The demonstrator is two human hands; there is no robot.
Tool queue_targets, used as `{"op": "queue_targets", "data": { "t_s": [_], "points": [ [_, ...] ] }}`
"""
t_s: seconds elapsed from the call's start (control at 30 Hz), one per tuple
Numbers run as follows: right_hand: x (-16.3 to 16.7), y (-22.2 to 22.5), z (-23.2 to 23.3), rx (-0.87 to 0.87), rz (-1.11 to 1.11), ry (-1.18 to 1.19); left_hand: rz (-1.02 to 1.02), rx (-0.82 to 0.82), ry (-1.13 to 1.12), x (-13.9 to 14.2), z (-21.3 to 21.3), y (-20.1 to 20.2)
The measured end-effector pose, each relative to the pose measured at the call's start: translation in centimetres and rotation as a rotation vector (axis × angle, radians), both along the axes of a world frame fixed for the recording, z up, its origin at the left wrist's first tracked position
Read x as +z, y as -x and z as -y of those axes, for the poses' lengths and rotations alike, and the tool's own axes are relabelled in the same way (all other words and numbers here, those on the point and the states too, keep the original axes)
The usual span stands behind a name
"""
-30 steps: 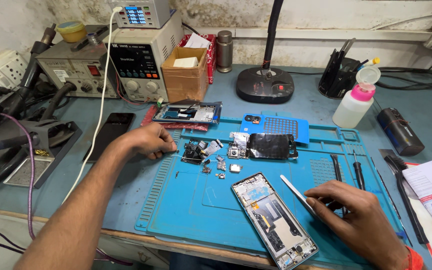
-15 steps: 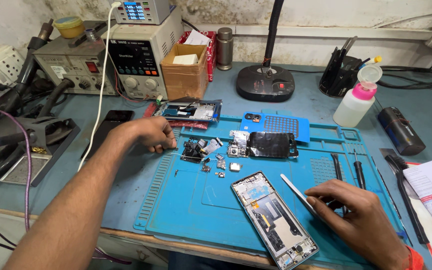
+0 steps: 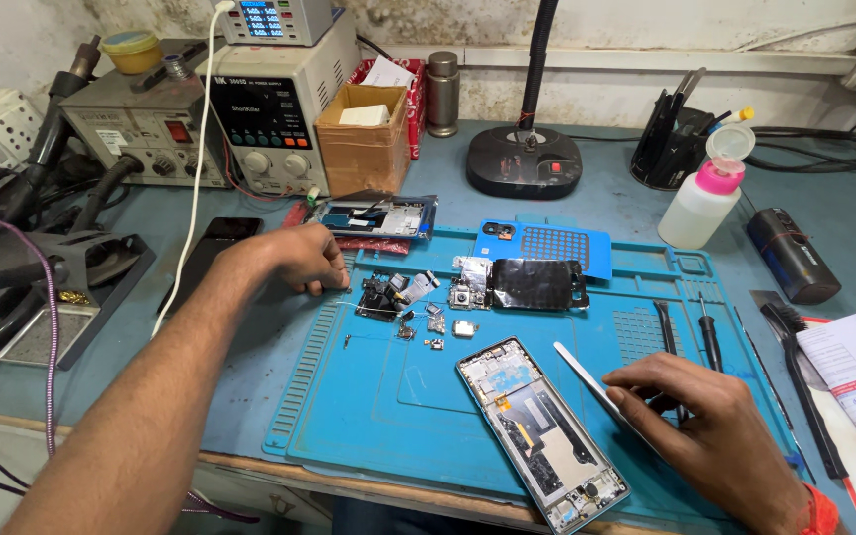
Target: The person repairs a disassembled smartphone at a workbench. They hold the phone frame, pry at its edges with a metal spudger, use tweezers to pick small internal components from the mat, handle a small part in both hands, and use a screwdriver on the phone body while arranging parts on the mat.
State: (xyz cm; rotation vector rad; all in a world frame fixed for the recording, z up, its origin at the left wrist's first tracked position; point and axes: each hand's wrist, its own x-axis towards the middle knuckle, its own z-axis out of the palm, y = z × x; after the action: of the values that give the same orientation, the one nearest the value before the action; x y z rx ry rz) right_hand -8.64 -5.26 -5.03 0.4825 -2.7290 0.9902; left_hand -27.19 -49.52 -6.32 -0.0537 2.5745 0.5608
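Observation:
An opened phone frame (image 3: 541,433) lies at a slant on the blue work mat (image 3: 369,416), its insides showing. My right hand (image 3: 710,426) rests on the mat to its right and holds metal tweezers (image 3: 591,386) whose tip points toward the phone. My left hand (image 3: 301,258) is at the mat's left edge with its fingers closed, just left of a small black camera part (image 3: 380,297). Several tiny loose parts (image 3: 435,325) lie between the hands. A black shielded board (image 3: 537,284) sits behind them.
A second phone frame (image 3: 378,216) and a blue back cover (image 3: 547,246) lie at the mat's back. A power supply (image 3: 271,99), cardboard box (image 3: 361,139), lamp base (image 3: 524,160), squeeze bottle (image 3: 702,193), screwdrivers (image 3: 710,342) and a dark phone (image 3: 212,248) surround the mat.
My left hand has shifted slightly toward the small parts by the mat's left edge. My right hand with the tweezers has stayed in place.

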Motion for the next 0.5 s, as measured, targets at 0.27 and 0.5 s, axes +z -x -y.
{"op": "queue_targets", "data": {
  "t_s": [0.27,0.5],
  "points": [
    [0.0,-0.1,0.1,-0.019,0.005,-0.01,-0.016,-0.014,-0.137,-0.5,0.5,0.2],
    [0.0,0.0,0.0,-0.006,0.016,0.015,-0.064,0.102,-0.392,-1.5,1.8,-0.6]
  ]
}}
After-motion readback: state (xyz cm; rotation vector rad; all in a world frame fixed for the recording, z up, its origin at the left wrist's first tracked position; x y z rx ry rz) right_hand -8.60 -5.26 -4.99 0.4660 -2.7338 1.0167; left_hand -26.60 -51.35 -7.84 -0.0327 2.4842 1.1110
